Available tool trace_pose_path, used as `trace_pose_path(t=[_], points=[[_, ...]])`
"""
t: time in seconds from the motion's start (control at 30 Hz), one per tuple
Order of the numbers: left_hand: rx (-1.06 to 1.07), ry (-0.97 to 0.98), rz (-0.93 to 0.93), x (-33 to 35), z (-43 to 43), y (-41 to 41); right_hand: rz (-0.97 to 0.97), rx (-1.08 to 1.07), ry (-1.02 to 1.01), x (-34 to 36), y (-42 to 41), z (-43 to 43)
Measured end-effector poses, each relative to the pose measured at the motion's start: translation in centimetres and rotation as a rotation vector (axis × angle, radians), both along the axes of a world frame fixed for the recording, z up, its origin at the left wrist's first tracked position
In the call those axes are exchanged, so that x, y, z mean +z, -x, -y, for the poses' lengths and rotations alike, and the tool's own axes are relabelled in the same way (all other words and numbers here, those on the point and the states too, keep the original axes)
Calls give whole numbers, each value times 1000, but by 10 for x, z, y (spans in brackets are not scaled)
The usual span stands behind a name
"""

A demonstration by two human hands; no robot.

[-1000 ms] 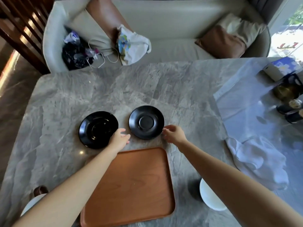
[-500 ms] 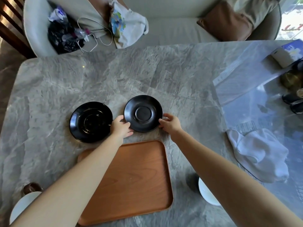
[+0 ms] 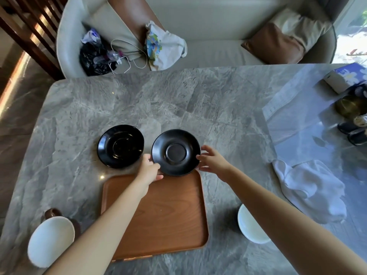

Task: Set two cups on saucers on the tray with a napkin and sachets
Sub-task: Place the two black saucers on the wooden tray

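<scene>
The table (image 3: pixel 178 100) has a grey stone top with pale veins, and its right part shines with light from a window. Behind its far edge stands a pale sofa (image 3: pixel 218 20) with brown cushions, a black bag (image 3: pixel 93 58), a white cable and a printed cloth bag (image 3: pixel 164 48). Near the right edge of the table lie a white cloth (image 3: pixel 309 191), a white and blue box (image 3: pixel 341 80) and some dark vessels. The wooden tray (image 3: pixel 170 215) is in the middle, close to the near edge; it is orange-brown with rounded corners. A white cup (image 3: pixel 250 225) stands just beside its right side, and another cup (image 3: pixel 50 241), brown outside and white inside, stands near the left near corner of the table. Two saucers are beyond the far side of the tray. The left saucer (image 3: pixel 120 146) is glossy black and lies flat on the table. The right saucer (image 3: pixel 176 152) is matt black with a round ring in the centre, and its near rim overlaps the far edge of the tray. The left hand (image 3: pixel 150 169) grips its left rim with curled fingers, and the right hand (image 3: pixel 213 160) holds its right rim between thumb and fingers.
</scene>
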State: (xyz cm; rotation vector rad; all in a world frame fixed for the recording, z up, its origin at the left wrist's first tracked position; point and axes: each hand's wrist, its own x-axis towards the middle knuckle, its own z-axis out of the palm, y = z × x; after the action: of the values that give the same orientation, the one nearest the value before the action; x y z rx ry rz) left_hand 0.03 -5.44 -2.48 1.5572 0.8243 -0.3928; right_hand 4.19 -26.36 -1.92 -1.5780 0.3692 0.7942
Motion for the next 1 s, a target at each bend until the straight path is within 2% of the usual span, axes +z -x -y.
trace_pose_path(t=[0.33,0.57,0.77,1.0], points=[[-88,-32,-42,-9,0,70,62,256,221,5,34,-3],[-47,17,-100,-18,13,106,218,428,454,-2,51,-8],[-34,40,-82,-15,19,109,351,440,589,-9,60,-6],[-81,5,-46,-8,18,108,422,413,647,-13,63,-6]])
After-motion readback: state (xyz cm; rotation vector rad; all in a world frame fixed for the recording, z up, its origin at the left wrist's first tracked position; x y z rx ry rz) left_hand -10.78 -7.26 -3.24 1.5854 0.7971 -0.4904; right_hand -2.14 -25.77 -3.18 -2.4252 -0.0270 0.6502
